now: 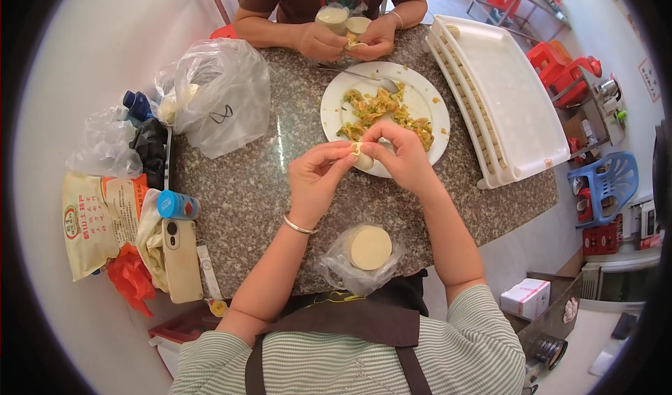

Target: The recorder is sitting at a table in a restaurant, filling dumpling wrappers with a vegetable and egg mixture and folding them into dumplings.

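Above the near rim of a white plate [334, 118], my left hand [318, 173] and my right hand [404, 155] pinch the edge of a small pale dumpling [362, 160] between thumbs and fingertips. Its upper edge is drawn together; what it holds inside is hidden. Chopped yellow-green filling [378, 106] covers the plate's middle, and a metal spoon [385, 83] rests on the far side. Close to my body, a stack of round dough wrappers [370, 247] lies on a clear plastic bag [338, 261].
Across the table, a person's hands [348, 39] work on another wrapper. White stacked trays [507, 101] stand at the right edge. Plastic bags [213, 97], a blue can [178, 204] and a phone [181, 260] line the left side. A blue chair [610, 181] stands off to the right.
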`<action>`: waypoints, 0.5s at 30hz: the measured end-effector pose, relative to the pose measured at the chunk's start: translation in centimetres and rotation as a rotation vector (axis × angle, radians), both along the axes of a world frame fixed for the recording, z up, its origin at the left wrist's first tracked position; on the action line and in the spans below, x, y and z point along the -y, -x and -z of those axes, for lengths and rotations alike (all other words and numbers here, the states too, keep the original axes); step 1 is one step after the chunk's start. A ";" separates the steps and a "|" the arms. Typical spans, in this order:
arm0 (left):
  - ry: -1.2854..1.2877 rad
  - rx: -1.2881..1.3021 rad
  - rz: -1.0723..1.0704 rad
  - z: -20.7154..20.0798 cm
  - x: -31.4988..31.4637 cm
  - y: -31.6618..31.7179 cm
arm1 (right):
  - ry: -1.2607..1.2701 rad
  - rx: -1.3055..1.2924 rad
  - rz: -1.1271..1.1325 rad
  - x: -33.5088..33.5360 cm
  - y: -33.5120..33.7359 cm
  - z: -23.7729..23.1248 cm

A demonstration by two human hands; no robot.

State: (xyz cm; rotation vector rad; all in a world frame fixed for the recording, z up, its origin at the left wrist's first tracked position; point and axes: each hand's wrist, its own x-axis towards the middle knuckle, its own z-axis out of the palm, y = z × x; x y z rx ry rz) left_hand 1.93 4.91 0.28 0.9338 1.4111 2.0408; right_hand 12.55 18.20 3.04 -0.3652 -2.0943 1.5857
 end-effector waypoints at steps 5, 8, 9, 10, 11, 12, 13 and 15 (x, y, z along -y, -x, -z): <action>0.225 0.051 -0.059 -1.2 0.3 -0.2 | -0.136 -0.055 0.081 0.7 0.3 0.5; 0.118 0.091 -0.064 -0.5 0.4 0.1 | -0.171 -0.062 0.062 0.8 0.1 0.2; 0.101 0.133 -0.045 -0.4 0.4 0.0 | -0.159 -0.053 0.107 0.7 0.1 0.4; 0.084 0.175 -0.026 -0.4 0.3 -0.1 | -0.166 -0.056 0.108 0.5 0.0 0.7; 0.077 0.172 -0.024 -0.3 0.2 0.0 | -0.091 -0.050 0.087 0.3 0.0 1.0; 0.067 0.125 -0.013 -0.1 0.3 0.0 | -0.012 -0.040 0.066 0.2 0.0 1.1; 0.057 0.079 -0.002 0.0 0.3 0.0 | -0.014 -0.039 0.067 0.1 -0.1 1.0; 0.038 0.054 0.006 0.0 0.2 0.0 | 0.022 -0.024 0.022 -0.2 0.0 0.7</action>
